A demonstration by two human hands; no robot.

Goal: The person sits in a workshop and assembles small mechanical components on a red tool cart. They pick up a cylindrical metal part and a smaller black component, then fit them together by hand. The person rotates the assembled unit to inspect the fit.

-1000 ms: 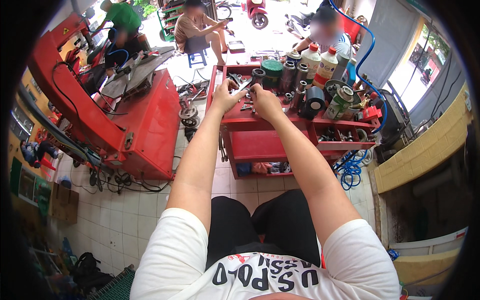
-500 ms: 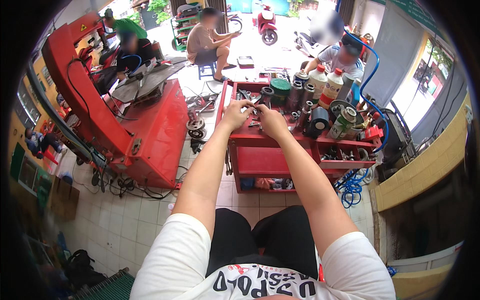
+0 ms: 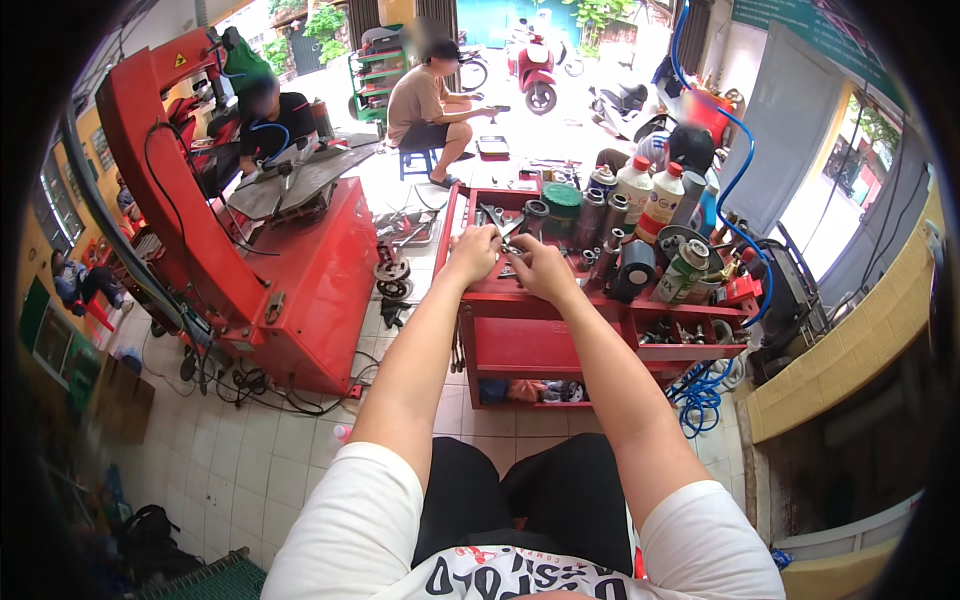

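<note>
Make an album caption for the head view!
Left hand and right hand, close together over a red cart with tools, bottles and cans.

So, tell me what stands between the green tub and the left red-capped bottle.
In the head view, a pale-topped can and, nearer the wearer, two dark cylinders stand between the green tub and the left red-capped bottle.

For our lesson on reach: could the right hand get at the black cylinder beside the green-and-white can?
Probably yes: the right hand is left of the black cylinder, over the red cart. Metal sockets crowd the cylinder's left, but its near side looks open.
</note>
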